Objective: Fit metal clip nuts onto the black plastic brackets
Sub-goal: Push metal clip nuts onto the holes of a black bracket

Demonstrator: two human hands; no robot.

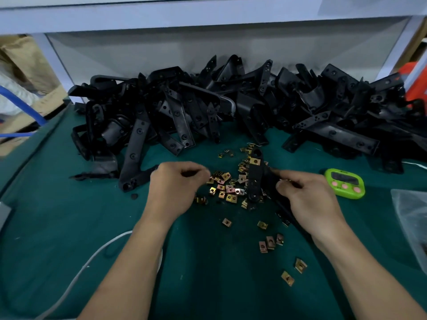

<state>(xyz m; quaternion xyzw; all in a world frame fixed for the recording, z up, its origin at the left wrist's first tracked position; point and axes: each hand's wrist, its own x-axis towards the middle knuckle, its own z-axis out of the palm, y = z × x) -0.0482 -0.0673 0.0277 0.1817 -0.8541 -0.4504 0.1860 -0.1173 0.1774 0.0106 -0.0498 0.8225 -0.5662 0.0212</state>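
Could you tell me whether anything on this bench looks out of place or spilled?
The clip nuts lie scattered loose on the green mat, in no tray, with strays toward the near edge. The black brackets are heaped untidily at the back. Nothing looks damaged.

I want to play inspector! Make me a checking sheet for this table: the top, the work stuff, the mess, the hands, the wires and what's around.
Surface: green mat.
Job's things: heap of black brackets at the back; loose clip nuts scattered mid-table; held bracket with one fitted nut near its far end.
Clutter: green timer; clear bag at the right edge.
Hands: left hand curled over the loose clip nuts, pinch unclear; right hand grips the held bracket.
Cables: white cable on the mat; blue hose far left.
Surroundings: white shelf frame above; cardboard boxes left.
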